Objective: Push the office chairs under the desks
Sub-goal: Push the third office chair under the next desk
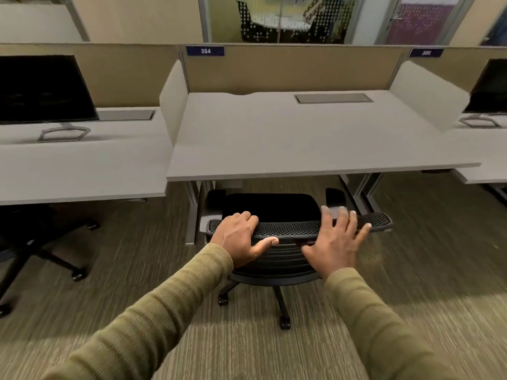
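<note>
A black mesh-backed office chair (290, 229) stands in front of the middle grey desk (301, 149), numbered 384. Its seat lies partly beneath the desk's front edge, and its backrest faces me. My left hand (241, 239) grips the top rim of the backrest, fingers curled over it and thumb against the back. Over the right part of the rim, my right hand (337, 239) has its fingers spread, with the palm at the backrest; it is not closed on it. A second black chair (35, 242) sits at the left desk (82, 165), mostly under it.
Beige partitions divide the desks. A monitor (41, 89) stands on the left desk and another monitor (491, 89) on the right desk. Metal desk legs (192, 212) flank the chair on both sides. Carpet covers the floor around me.
</note>
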Motion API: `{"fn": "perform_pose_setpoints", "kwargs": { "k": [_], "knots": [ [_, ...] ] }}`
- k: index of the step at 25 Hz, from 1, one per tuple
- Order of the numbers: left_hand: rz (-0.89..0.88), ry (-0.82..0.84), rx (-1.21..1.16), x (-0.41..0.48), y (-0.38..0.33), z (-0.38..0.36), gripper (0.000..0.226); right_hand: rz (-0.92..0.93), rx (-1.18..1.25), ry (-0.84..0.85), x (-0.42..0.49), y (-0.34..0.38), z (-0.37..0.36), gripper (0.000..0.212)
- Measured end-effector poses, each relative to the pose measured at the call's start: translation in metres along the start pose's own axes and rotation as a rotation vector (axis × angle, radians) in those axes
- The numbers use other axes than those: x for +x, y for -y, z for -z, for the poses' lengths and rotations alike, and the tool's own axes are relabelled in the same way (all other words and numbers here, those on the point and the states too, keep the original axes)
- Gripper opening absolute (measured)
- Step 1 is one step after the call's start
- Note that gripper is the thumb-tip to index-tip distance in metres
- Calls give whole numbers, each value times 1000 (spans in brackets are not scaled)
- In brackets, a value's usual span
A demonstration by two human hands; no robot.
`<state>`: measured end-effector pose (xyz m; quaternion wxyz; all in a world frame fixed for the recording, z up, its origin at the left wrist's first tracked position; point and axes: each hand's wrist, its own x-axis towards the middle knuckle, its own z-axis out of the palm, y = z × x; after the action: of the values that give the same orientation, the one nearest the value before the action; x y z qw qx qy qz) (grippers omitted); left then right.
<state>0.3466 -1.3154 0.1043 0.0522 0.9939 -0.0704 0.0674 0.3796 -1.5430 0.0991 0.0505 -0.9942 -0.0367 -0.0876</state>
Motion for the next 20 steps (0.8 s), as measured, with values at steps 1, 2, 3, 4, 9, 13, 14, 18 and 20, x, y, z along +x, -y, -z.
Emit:
{"fn": "perform_pose_setpoints", "kwargs": {
  "k": [1, 2, 3, 4, 9, 13, 14, 18, 20],
  "knots": [
    [17, -5, 14, 14, 6, -2, 83, -30, 61, 30, 13, 8, -6, 107],
    [35, -8, 25, 27, 12, -3, 82, -23, 107, 42, 26, 15, -11, 110],
    [54, -6, 30, 40, 17, -4, 82, 8, 145, 48, 42, 19, -17, 111],
    [75, -4, 33, 51, 23, -5, 83, 41, 169, 58, 57, 21, -21, 111],
    [174, 47, 13, 102, 46, -6, 91, 141, 177, 165, 131, 31, -31, 112],
    [249, 35, 51, 134, 65, -7, 85, 203, 137, 248, 182, 48, -33, 114],
    [271, 38, 79, 140, 68, -7, 85, 206, 117, 260, 192, 50, -34, 114],
    [316, 110, 152, 161, 75, -6, 95, 205, 94, 288, 213, 52, -38, 117],
    [347, 139, 168, 164, 75, -7, 96, 219, 89, 306, 216, 53, -38, 118]
  ]
}}
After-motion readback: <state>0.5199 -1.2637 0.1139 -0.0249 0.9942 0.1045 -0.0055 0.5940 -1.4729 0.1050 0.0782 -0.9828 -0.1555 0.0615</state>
